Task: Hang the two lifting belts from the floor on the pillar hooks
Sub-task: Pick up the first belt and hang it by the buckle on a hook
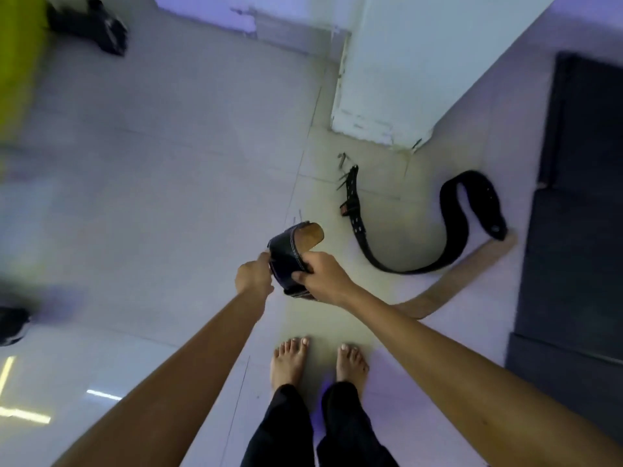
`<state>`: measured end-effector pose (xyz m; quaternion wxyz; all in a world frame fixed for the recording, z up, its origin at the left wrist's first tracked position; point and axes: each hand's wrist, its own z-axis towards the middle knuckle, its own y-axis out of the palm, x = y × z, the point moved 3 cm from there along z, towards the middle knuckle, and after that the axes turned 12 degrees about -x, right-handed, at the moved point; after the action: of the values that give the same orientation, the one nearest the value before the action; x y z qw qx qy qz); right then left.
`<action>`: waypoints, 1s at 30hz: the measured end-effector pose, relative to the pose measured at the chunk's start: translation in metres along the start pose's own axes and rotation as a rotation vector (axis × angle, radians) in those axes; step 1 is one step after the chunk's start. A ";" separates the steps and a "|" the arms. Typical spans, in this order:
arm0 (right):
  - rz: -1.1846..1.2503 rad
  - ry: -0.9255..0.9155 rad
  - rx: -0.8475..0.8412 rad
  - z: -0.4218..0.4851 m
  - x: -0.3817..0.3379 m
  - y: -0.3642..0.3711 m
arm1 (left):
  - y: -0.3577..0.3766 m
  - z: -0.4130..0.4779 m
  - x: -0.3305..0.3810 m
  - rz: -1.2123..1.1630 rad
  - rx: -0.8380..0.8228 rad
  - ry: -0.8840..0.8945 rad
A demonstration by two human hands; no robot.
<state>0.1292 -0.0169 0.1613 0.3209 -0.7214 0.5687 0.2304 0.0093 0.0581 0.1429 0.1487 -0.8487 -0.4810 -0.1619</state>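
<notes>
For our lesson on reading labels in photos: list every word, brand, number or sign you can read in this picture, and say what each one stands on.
There is no readable text in this view.
Belt held in both hands: stitching only, no legible brand.
Belt on the floor: holes and buckle, no lettering visible.
Pillar: bare paint, no sign.
Dark objects at top left: too blurred to tell.

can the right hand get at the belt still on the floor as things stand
Probably not yet: the right hand and left hand both grip the rolled belt, and the floor belt lies well below, though nothing covers it.
</notes>
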 end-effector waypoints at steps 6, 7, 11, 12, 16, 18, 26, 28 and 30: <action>0.210 -0.087 0.047 -0.133 -0.111 -0.066 | -0.005 -0.129 0.123 -0.345 -0.374 0.138; 0.237 -0.109 0.072 -0.159 -0.135 -0.078 | -0.005 -0.159 0.143 -0.358 -0.422 0.175; 0.279 -0.195 0.181 -0.248 -0.218 -0.110 | 0.000 -0.280 0.212 -0.314 -0.551 0.367; 0.275 -0.211 0.212 -0.267 -0.236 -0.113 | 0.002 -0.307 0.223 -0.277 -0.565 0.412; 0.309 -0.266 0.281 -0.327 -0.278 -0.118 | 0.007 -0.385 0.231 -0.183 -0.486 0.497; 0.325 -0.276 0.316 -0.361 -0.294 -0.119 | 0.009 -0.421 0.222 -0.253 -0.506 0.503; 0.491 -0.333 0.550 -0.469 -0.332 -0.121 | 0.009 -0.550 0.215 -0.146 -0.577 0.652; 0.513 -0.368 0.588 -0.486 -0.352 -0.127 | 0.011 -0.577 0.223 -0.069 -0.567 0.737; 0.522 -0.422 0.600 -0.502 -0.371 -0.135 | 0.011 -0.602 0.235 0.009 -0.528 0.831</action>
<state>0.1519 -0.1115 0.7918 0.5559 -0.3661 0.6955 0.2706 0.0541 -0.0123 0.7836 0.1084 -0.7231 -0.3200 -0.6025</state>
